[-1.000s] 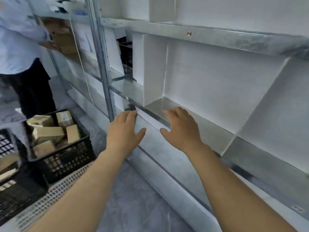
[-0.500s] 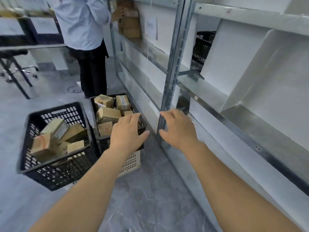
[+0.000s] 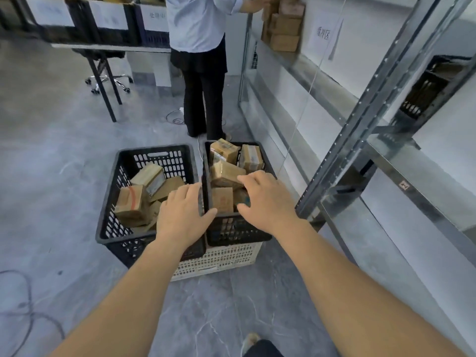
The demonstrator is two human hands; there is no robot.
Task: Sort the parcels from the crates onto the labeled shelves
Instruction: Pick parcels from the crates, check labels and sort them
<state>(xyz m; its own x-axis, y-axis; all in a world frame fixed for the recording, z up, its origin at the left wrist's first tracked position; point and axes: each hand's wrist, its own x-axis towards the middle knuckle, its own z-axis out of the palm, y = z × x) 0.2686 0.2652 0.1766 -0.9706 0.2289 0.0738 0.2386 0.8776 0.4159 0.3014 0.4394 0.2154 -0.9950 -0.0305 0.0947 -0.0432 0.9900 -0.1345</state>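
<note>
Two black crates stand side by side on a white crate (image 3: 221, 258) on the floor. The left crate (image 3: 110, 202) holds several brown cardboard parcels (image 3: 132, 204). The right crate (image 3: 231, 230) holds several more parcels (image 3: 226, 173). My left hand (image 3: 181, 215) hovers over the near right corner of the left crate, fingers straight, holding nothing. My right hand (image 3: 265, 199) reaches over the right crate with relaxed fingers above the parcels, empty. The metal shelves (image 3: 386, 155) run along the right.
Another person (image 3: 203, 60) stands beyond the crates at the shelf, beside stacked boxes (image 3: 284, 27). A paper label (image 3: 323, 34) hangs on the shelf wall. A table (image 3: 108, 47) and a wheeled chair base (image 3: 110, 82) stand at the back left. A cable (image 3: 23, 313) lies on the floor.
My view has swung left and down from the shelf to the crates. Both hands have moved from the shelf edge to above the crates, still empty.
</note>
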